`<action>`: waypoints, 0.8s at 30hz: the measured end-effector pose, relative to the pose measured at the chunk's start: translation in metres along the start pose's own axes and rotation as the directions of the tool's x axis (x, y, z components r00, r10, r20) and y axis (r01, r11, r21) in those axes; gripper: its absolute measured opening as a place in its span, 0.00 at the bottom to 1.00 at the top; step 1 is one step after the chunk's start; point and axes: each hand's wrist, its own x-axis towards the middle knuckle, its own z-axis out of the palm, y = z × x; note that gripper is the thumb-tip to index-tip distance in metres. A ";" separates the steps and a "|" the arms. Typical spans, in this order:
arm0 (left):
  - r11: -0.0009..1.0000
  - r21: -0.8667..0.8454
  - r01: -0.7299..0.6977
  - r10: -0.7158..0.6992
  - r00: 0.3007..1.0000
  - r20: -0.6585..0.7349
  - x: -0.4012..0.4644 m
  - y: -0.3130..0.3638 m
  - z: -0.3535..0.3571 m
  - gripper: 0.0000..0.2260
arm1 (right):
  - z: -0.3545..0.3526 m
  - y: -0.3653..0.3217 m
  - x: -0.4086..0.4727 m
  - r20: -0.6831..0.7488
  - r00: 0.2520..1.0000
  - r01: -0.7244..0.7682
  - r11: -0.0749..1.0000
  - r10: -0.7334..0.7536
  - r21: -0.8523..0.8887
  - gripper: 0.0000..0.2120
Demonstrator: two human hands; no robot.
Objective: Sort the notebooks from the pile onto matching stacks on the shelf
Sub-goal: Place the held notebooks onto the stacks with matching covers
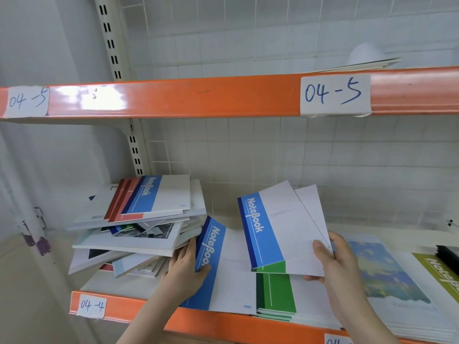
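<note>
White tiled wall is seen behind an orange-edged shelf [139,309] marked 04-4, on which the notebooks are laid. Just left of the left hand [185,270] an untidy pile [139,229] is heaped. The left hand is curled round the spine edge of a blue notebook [218,264] lying on the shelf, thumb on its cover. To its right, a second blue notebook [275,227] is pinched at its lower corner by the right hand [332,259], with at least one more thin book fanned behind it, and is held raised above the green stack [275,294]. Beyond the right hand a painted-cover stack [387,276] and an olive stack [439,271] are seen. The notebooks are judged light, thin and floppy, with slick covers likely to slide; a hold near the stiffer spine is advised.
</note>
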 end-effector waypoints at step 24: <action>0.967 0.156 0.200 -0.223 0.964 0.146 0.001 0.023 -0.005 0.35 | 0.013 0.013 -0.002 0.009 0.996 -0.090 0.994 0.090 0.053 0.10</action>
